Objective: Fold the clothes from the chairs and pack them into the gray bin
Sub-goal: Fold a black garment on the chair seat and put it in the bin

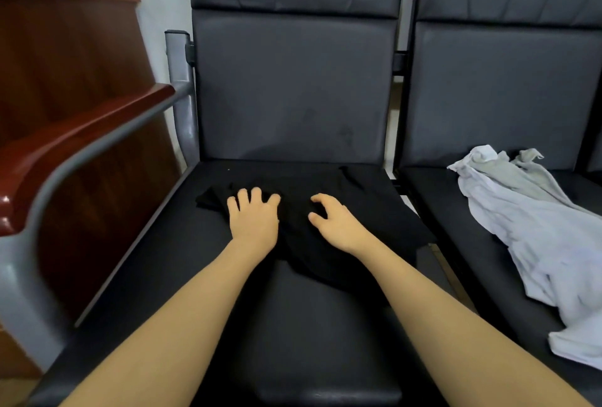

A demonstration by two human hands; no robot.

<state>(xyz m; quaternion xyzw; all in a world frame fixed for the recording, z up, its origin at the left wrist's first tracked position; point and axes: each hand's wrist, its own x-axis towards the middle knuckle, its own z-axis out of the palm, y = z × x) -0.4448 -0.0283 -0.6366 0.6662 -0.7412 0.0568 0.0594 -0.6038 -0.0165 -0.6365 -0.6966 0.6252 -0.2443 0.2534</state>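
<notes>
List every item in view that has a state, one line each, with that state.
Black garment: spread unevenly on the left chair seat, not yet folded.
White garment: crumpled on the right chair seat, untouched.
Left hand: fingers spread, resting flat on the black garment.
Right hand: fingers loosely curled over the black garment; a grip cannot be confirmed.
Gray bin: not in view.

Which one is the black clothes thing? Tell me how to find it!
Find the left chair, the one with the wooden armrest. The black garment lies rumpled on its seat, under the left hand and right hand. Unlike the white garment on the next chair, it is dark and nearly blends into the seat.
</notes>
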